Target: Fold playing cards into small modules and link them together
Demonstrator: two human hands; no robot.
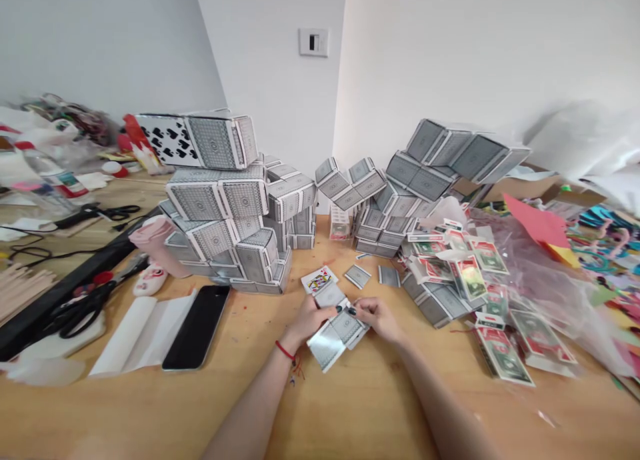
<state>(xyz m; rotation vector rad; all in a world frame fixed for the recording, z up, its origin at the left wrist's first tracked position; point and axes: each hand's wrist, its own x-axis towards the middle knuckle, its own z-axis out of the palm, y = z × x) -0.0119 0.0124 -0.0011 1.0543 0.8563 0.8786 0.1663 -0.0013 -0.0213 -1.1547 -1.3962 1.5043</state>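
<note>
Between my two hands is a piece made of joined playing cards (345, 328), grey patterned backs facing up, one flap catching the light. My left hand (313, 319), with a red cord on its wrist, pinches its left side. On its right side, the fingers of my right hand (376, 317) are closed, thumbs nearly meeting at the middle. Just beyond lies a face-up court card (319, 280), partly covered by the piece. Two small grey-backed card pieces (357, 276) rest a little further back.
Stacked playing-card blocks (227, 227) rise at the left, with another stack (400, 193) at the right. Emptied-looking card boxes (503, 353) and plastic wrap crowd the right side. A black phone (197, 327), white paper (135, 333) and black-handled scissors (85, 307) lie left.
</note>
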